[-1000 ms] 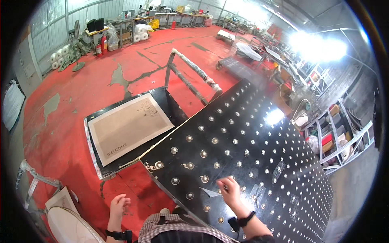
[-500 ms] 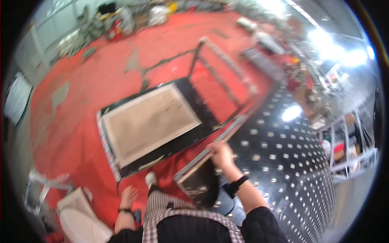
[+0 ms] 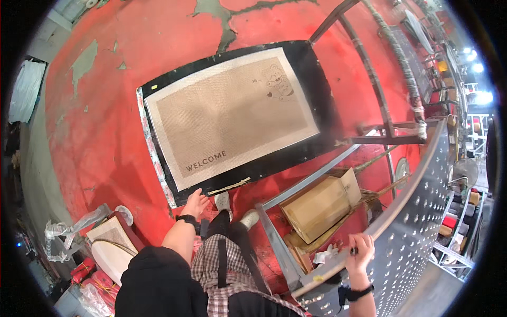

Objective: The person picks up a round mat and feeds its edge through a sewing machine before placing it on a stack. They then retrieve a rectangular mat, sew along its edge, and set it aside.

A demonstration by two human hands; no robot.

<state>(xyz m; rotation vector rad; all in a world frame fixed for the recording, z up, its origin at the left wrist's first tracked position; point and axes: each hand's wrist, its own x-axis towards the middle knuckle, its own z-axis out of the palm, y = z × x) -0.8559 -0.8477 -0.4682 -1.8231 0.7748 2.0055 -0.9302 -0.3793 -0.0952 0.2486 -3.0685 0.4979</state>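
Observation:
My right hand (image 3: 360, 252) is closed at the near edge of a large black panel (image 3: 404, 224) dotted with light studs. A small dark spot shows at its fingers; I cannot make out what it is. Under the panel's edge, a grey metal frame (image 3: 274, 239) and a cardboard box (image 3: 319, 206) are exposed. My left hand (image 3: 195, 203) is empty, fingers apart, close to the near edge of a black board (image 3: 240, 178). On that board lies a beige mat (image 3: 227, 116) with dark lettering and cartoon animals.
A dark metal frame (image 3: 364, 63) with a wrapped bar stands beyond the board. At lower left are a plastic-wrapped metal cart (image 3: 68, 232) and a pale rounded piece (image 3: 111, 253). A rack (image 3: 459, 224) holding coloured rolls stands at right. Worn red floor (image 3: 105, 137) surrounds the board.
The studded panel's edge has shifted right with my right hand, uncovering the metal frame and box. My left hand has moved forward toward the board. My view has tipped down.

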